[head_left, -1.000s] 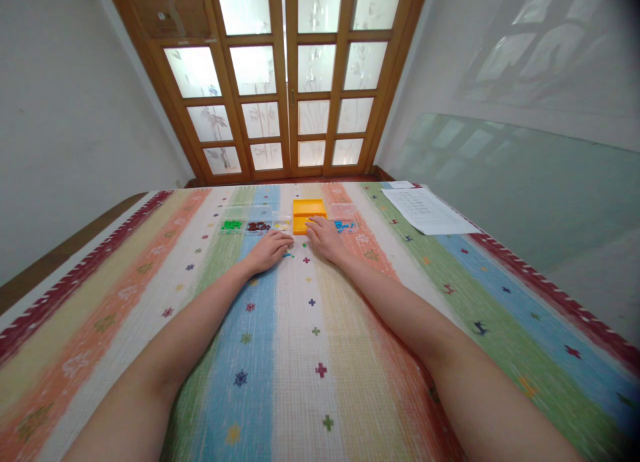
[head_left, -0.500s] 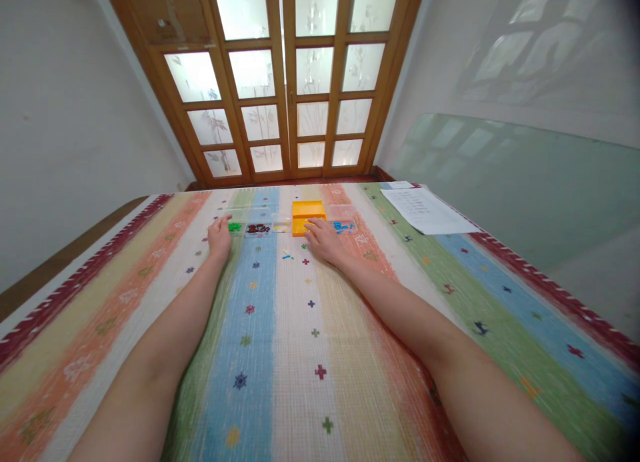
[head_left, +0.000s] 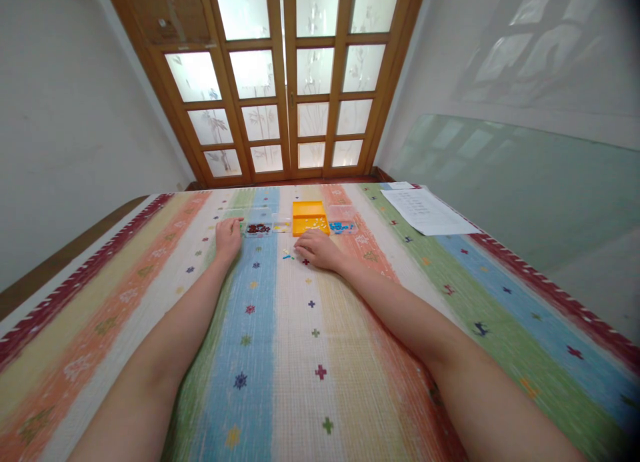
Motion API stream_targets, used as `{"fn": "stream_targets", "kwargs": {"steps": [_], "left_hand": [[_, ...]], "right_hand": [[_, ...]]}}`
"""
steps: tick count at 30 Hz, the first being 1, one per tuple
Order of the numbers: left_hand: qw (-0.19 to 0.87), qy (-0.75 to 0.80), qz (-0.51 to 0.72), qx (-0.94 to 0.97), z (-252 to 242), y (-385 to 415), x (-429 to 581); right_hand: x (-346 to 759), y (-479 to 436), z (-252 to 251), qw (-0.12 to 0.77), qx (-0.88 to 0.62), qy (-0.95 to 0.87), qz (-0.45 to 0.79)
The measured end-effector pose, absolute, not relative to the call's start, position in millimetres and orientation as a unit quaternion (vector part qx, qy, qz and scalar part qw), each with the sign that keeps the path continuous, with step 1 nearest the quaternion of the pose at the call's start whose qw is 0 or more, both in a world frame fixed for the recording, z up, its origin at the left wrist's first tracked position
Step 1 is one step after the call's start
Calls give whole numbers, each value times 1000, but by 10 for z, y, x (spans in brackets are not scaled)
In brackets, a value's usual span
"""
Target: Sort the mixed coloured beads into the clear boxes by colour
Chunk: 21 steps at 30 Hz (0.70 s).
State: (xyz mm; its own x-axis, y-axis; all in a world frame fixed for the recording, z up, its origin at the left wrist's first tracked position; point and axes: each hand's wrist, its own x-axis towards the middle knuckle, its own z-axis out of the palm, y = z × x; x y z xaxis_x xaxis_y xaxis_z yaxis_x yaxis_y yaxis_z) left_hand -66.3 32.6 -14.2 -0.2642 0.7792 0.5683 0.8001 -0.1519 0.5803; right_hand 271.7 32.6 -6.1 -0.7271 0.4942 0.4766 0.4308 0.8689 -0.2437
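- The striped tablecloth (head_left: 295, 355) stretches beneath the yellow box and well out to both sides of it.
- A wooden door (head_left: 280, 95) with frosted panes stands beyond the yellow box, well apart from it.
- Printed paper (head_left: 427, 212) lies flat on the cloth, well to the right of the yellow box.
- The person's right hand (head_left: 319, 249) is palm down at the near edge of the yellow box, its fingers loosely bent and partly open; whether it touches the box or pinches anything cannot be told.
- The left hand (head_left: 229, 235) is to the left of the yellow box, fingers mostly folded in, over a few green pieces (head_left: 242, 227); its grip is hidden.
- The yellow box (head_left: 309, 209) lies open on the cloth, its lid on the far side.
- Clear containers (head_left: 259, 236) sit left of the yellow box, with dark red pieces (head_left: 259, 229) and, nearer the box, yellow pieces (head_left: 282, 227).
- Blue pieces (head_left: 342, 227) fill another container just right of the yellow box.
- Pale pieces (head_left: 315, 224) lie inside the yellow box.
- Loose bits (head_left: 287, 257) lie on the cloth in front of the yellow box, just beside the right fingertips.
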Motion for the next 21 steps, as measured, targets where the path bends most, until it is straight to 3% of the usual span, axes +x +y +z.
{"fn": "stream_targets", "kwargs": {"steps": [8, 21], "left_hand": [[5, -600, -387, -700, -110, 252, -435], [-6, -579, -373, -725, -122, 232, -360]], "right_hand": [[2627, 218, -46, 253, -166, -950, 71], [2638, 258, -71, 229, -191, -953, 49]]}}
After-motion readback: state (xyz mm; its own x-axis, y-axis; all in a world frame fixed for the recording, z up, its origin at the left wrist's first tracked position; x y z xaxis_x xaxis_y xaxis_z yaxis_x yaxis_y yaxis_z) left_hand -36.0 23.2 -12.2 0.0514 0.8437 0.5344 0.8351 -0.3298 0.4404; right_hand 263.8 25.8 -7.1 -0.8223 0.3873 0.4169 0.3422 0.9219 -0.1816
